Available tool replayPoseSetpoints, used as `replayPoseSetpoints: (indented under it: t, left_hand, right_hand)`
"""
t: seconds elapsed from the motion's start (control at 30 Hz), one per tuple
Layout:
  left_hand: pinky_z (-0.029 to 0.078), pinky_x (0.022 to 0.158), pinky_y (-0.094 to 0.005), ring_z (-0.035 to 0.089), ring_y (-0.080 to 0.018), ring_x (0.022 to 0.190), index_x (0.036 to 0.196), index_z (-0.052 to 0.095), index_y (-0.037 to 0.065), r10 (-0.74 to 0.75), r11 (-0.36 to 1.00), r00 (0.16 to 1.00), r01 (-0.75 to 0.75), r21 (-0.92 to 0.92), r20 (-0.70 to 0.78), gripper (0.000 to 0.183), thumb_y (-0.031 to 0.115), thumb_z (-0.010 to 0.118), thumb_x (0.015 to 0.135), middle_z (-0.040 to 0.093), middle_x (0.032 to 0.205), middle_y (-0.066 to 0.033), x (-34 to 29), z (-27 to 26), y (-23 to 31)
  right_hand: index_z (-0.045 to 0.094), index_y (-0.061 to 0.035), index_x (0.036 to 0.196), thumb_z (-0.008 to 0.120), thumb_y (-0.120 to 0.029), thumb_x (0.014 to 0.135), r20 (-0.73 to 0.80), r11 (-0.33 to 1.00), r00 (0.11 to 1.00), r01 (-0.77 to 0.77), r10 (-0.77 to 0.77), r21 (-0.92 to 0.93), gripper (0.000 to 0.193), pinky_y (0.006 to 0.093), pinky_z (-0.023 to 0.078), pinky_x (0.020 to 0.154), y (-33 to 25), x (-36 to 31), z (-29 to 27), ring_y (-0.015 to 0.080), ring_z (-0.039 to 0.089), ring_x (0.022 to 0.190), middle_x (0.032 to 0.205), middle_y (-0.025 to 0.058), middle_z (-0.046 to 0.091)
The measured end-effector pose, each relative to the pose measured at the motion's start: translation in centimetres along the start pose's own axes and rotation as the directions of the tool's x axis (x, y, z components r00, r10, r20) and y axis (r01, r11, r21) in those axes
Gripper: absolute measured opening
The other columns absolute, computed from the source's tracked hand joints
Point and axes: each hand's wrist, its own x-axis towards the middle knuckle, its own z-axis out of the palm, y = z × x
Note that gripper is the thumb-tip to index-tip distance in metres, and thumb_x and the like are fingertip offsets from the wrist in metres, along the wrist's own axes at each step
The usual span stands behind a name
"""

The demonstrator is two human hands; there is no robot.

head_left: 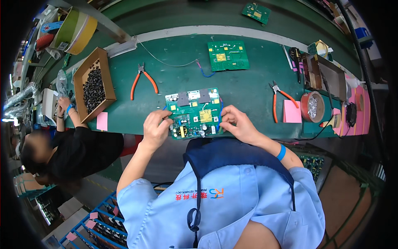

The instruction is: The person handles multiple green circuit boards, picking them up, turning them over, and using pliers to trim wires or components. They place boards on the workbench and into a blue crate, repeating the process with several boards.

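Observation:
A green circuit board [190,119], crowded with components, is held by its two sides at the near edge of the green workbench. My left hand [156,128] closes on its left edge, thumb and fingers bent. On the right edge, my right hand [238,124] pinches close to a blue wire [219,118] that runs along that side; whether the wire itself is between the fingers is unclear. Beyond lies a second green board [228,55], with a blue and pink wire [205,71] beside it. Orange-handled cutters [142,79] lie at left, and another pair [277,99] at right.
A cardboard box [111,92] of small dark parts stands at left, near a pink note [102,121]. Pink notes [292,111], a round tape roll [311,106] and an open box [331,72] sit at right. A co-worker [78,153] works at far left.

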Motion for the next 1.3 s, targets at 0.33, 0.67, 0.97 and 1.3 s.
replayPoseSetpoints:
  t: [0.33, 0.67, 0.97, 1.3]
  left_hand:
    - [0.041, 0.072, -0.0344, 0.052, -0.0301, 0.083, 0.077, 0.052, 0.000, -0.350, 0.927, 0.930, 0.327, -0.183, -0.110, 0.013, -0.008, 0.051, 0.066, 0.054, 0.090, -0.0144, 2.1, -1.1, 0.4]
    - [0.042, 0.077, -0.0349, 0.053, -0.0312, 0.089, 0.104, 0.050, 0.001, -0.361, 0.815, 0.642, 0.570, -0.106, 0.676, 0.048, 0.026, 0.064, 0.066, 0.054, 0.098, -0.0185, 10.0, -0.9, 0.7]
    - [0.044, 0.070, -0.0331, 0.055, -0.0289, 0.081, 0.101, 0.051, 0.003, -0.430, 0.843, 0.669, 0.538, 0.004, 0.606, 0.043, 0.013, 0.065, 0.061, 0.056, 0.088, -0.0160, 9.4, -1.4, 1.5]
    - [0.035, 0.086, -0.0369, 0.045, -0.0278, 0.099, 0.109, 0.042, 0.007, -0.349, 0.831, 0.679, 0.543, -0.122, 0.646, 0.044, 0.015, 0.057, 0.069, 0.049, 0.102, -0.0128, 7.3, -1.4, 0.2]
  right_hand:
    - [0.052, -0.0021, 0.086, 0.055, -0.010, 0.075, -0.194, 0.916, 0.955, 0.136, -0.222, -0.377, 0.014, 0.0200, 0.040, 0.057, -5.2, 3.5, -9.3, 0.0051, 0.048, 0.066, 0.073, 0.0011, 0.053]
    - [0.050, -0.0028, 0.098, 0.055, -0.017, 0.075, -0.690, 0.835, 0.695, 0.246, 0.202, 0.492, 0.028, 0.0327, 0.043, 0.069, -5.1, 16.3, -27.9, 0.0200, 0.052, 0.081, 0.088, 0.0118, 0.054]
    - [0.035, 0.0003, 0.114, 0.048, -0.016, 0.079, -0.710, 0.746, 0.568, 0.233, 0.416, 0.624, 0.041, 0.0419, 0.038, 0.084, 1.4, 21.3, -33.2, 0.0325, 0.041, 0.104, 0.116, 0.0219, 0.037]
    - [0.037, -0.0084, 0.111, 0.050, -0.017, 0.081, -0.530, 0.816, 0.798, 0.089, 0.285, 0.572, 0.034, 0.0297, 0.050, 0.063, 12.2, 25.2, -46.8, 0.0265, 0.054, 0.089, 0.100, 0.0207, 0.050]
